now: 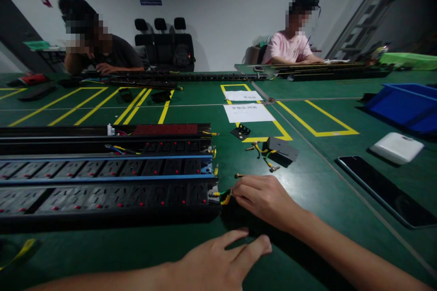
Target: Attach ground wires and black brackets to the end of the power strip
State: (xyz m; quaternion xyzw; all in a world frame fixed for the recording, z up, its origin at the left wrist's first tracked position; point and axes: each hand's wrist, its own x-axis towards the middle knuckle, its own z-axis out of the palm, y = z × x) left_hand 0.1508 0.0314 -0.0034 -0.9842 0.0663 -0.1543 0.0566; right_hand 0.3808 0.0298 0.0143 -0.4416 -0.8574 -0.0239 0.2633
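Observation:
My right hand (264, 198) is closed in a pinch at the end of a yellow-green wire (223, 194), which comes out of the right end of the nearest black power strip (112, 202). The fingertips partly hide the wire's end. Below it, my left hand (221, 259) hovers low over the green table with its fingers apart and nothing in them. Just beyond my right fingers lies a small brass-coloured screw (240, 175). Behind the nearest strip lie a blue-edged strip (112, 167) and more black strips with short wires at their right ends.
Past my right hand are a dark metal box (282, 151) with short wires, a black bracket (241, 132) and paper sheets (248, 112). To the right lie a phone (385, 191), a white case (397, 148) and a blue bin (404, 107). Two people sit across the table.

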